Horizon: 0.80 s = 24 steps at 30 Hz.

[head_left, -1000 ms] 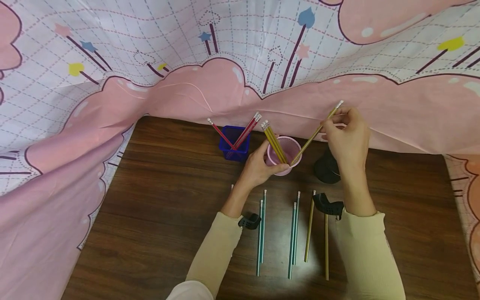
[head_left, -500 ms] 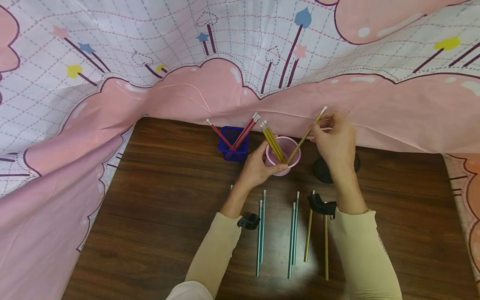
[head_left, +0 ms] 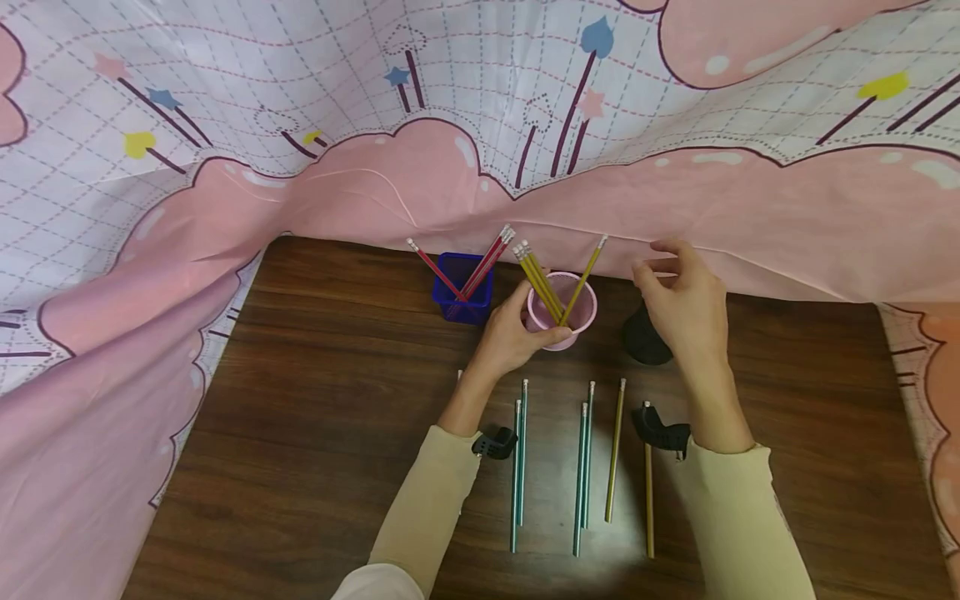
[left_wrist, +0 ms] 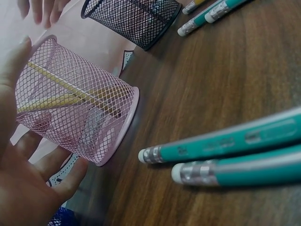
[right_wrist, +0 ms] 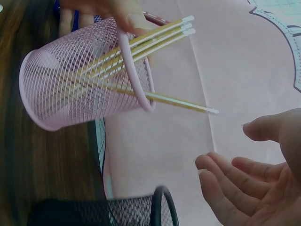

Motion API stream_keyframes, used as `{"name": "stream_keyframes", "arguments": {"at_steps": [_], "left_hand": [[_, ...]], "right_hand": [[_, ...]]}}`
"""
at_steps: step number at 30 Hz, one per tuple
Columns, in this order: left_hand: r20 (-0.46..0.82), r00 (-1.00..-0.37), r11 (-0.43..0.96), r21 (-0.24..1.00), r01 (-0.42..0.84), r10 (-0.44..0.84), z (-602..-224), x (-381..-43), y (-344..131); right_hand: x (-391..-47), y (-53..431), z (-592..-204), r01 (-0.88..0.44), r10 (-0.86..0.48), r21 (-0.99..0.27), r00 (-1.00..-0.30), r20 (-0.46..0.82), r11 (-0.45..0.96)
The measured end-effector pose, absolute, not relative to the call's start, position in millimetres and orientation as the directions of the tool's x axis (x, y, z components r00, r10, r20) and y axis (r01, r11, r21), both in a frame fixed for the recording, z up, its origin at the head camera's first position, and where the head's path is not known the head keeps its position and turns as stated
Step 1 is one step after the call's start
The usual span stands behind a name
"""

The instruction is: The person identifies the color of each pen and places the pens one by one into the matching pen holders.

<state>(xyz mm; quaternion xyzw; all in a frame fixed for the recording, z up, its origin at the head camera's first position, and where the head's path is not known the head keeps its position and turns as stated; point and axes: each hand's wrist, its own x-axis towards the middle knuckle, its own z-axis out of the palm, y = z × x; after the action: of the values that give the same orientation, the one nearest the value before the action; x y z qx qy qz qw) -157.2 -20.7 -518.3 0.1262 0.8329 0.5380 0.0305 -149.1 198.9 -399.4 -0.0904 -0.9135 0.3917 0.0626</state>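
Note:
My left hand (head_left: 507, 337) holds a pink mesh pencil cup (right_wrist: 47, 89), its thumb at the rim and its fingers about the side. Inside the cup, several yellow pencils (head_left: 542, 280) lean left with their eraser ends up. One more yellow pencil (head_left: 585, 277) leans right against the rim. To the right of the cup, my right hand (head_left: 688, 307) is raised with nothing in it. Its fingers are loosely bent and apart in the right wrist view. Below that hand stands a black mesh cup (head_left: 643, 338), partly covered by it.
Left of the pink cup is a blue mesh holder (head_left: 467, 312) with red pencils (head_left: 487, 263). Nearer on the wooden table (head_left: 315, 433) lie teal pencils (head_left: 515, 483) in pairs, a yellow pencil (head_left: 615, 458) and another yellow pencil (head_left: 649, 508). A patterned cloth (head_left: 360, 196) hangs behind.
My right hand moved left, lowering a yellow pencil into the pink cup, then let go and drew back right. The pencil now leans there alone. My left hand keeps its hold.

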Motion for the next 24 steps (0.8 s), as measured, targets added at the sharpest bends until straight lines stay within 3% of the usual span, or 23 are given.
{"name": "stream_keyframes", "arguments": {"at_steps": [8,24], "left_hand": [[0.086,-0.966,0.379,0.909,0.176,0.243,-518,-157,-21],[0.122,-0.962,0.349,0.915,0.204,0.243,-520,-156,-19]], "right_hand": [[-119,208,-410,-0.018,0.175,-0.724,-0.966,0.191,0.69],[-85,209,-427,-0.087,0.127,-0.719,-0.963,0.238,0.69]]}}
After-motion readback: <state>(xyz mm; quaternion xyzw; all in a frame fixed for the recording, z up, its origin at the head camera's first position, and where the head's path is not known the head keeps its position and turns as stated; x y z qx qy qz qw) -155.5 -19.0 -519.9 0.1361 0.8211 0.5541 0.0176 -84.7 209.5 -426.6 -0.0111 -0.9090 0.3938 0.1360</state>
